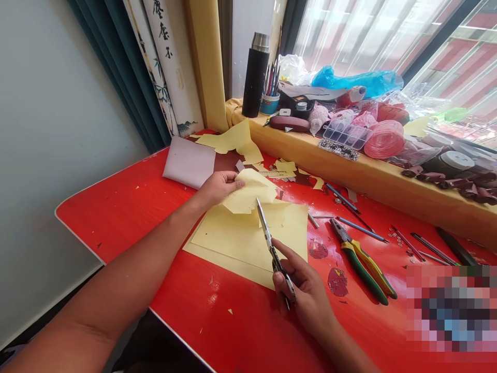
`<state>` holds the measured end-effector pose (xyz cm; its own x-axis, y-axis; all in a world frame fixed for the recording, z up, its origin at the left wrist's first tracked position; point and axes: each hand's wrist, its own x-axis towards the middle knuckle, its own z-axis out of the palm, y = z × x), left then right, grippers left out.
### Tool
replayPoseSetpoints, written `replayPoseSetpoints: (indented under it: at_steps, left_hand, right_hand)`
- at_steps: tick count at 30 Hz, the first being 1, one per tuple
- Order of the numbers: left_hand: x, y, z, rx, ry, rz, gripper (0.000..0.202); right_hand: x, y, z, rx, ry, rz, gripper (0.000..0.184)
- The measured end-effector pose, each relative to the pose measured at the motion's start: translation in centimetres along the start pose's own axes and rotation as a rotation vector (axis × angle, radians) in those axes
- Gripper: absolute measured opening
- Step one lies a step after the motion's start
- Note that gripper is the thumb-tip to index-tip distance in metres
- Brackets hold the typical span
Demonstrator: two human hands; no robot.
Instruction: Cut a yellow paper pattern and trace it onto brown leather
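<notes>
View from head height of paper cutting at a red table. Left hand: fingers and thumb closed in a pinch on a raised flap of yellow paper, lifted clear of the sheet beneath. Right hand: fingers closed around the handles of steel scissors, blades nearly together, tips at the lower edge of the flap. Yellow sheet: flat on the table between the two hands, a second layer showing beneath its lower edge.

Stage shown: cutting apparently partway. Irregular yellow offcuts and brown paper scraps already lying toward the back, beside a folded pale mauve sheet, with small yellow snips dotted across the tabletop. Lower part of the sheet still whole, with straight edges and no visible cuts.

Right of the scissors: green-and-yellow pliers among slim tools. Along the back: a window sill under yellow cloth, bearing a black flask, a cup of brushes and a clear compartment box.
</notes>
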<state>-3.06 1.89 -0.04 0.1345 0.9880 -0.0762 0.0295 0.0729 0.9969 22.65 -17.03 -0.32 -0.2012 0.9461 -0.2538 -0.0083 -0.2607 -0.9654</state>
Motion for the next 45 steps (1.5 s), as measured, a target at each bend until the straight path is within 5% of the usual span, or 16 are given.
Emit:
replayPoseSetpoints:
  at_steps: [45]
  left_hand:
    - [0.05,-0.17,0.05,-0.017,-0.008,-0.020,0.055]
  right_hand:
    - [0.31,0.23,-0.81,-0.011,-0.067,-0.013,0.065]
